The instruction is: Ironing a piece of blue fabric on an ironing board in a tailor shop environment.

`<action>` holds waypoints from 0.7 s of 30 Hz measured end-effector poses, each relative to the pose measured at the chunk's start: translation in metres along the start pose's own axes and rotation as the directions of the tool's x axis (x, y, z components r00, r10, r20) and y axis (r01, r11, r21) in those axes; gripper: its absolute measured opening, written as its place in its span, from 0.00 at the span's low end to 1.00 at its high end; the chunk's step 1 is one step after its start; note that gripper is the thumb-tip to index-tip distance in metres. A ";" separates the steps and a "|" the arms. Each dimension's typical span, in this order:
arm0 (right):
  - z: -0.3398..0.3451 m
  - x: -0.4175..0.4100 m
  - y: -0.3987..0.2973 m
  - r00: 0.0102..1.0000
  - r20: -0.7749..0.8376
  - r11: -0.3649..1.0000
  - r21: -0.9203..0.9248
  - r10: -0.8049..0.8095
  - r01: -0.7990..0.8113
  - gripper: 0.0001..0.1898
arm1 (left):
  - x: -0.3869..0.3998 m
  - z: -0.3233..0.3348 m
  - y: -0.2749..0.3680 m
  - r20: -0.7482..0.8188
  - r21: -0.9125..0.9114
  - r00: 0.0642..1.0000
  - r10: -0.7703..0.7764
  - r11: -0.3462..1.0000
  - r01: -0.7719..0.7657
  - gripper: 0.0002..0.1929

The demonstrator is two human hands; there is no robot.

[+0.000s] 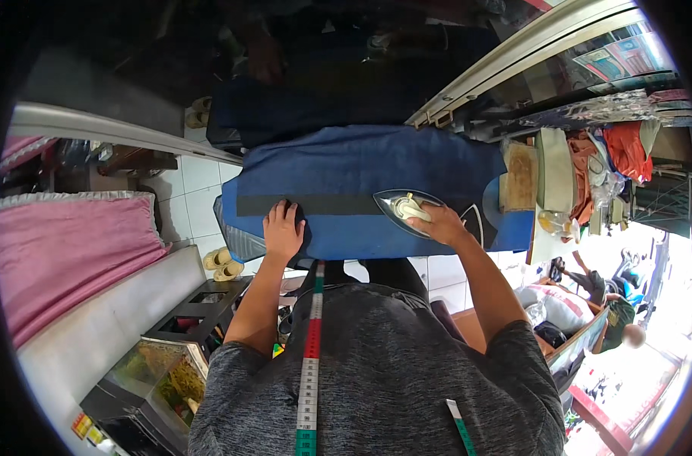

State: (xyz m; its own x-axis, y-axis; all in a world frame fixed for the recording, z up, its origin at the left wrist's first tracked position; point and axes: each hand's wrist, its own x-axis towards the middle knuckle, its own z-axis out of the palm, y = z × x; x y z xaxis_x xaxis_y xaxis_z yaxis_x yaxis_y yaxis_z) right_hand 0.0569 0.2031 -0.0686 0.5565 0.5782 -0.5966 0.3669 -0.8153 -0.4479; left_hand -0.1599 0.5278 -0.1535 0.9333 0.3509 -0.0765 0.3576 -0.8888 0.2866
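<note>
A blue cloth (346, 162) covers the ironing surface in front of me. Along its length lies a dark, flat strip of fabric (334, 205). My right hand (440, 224) grips the handle of an electric iron (396, 204), whose pointed end faces left. The iron rests over the right part of the strip; its underside is hidden. My left hand (283, 231) lies palm down near the left end, fingertips on the strip and palm on the blue cloth, holding nothing. A pale cord (476, 222) curves beside my right wrist.
A tape measure (309, 370) hangs down my shirt. Folded fabrics (557, 171) and a wooden block (519, 176) sit at the right end. Dark glass with a metal frame (494, 62) stands beyond. Left are a pink cloth (78, 251) and yellow clogs (223, 263). Another person (617, 322) is at lower right.
</note>
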 end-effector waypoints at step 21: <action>0.030 -0.045 0.015 0.955 -0.262 0.980 0.178 0.138 -0.092 0.27 | -0.007 -0.029 -0.072 0.136 0.001 0.989 -0.066 0.998 0.066 0.25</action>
State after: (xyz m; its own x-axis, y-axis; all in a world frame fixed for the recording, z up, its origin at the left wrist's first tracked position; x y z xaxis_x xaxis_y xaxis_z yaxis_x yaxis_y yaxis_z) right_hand 0.0155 0.1656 -0.0684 0.7774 0.4321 -0.4571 0.1754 -0.8468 -0.5022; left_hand -0.1926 0.5978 -0.1458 0.9035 0.3653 -0.2241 0.4187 -0.8640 0.2796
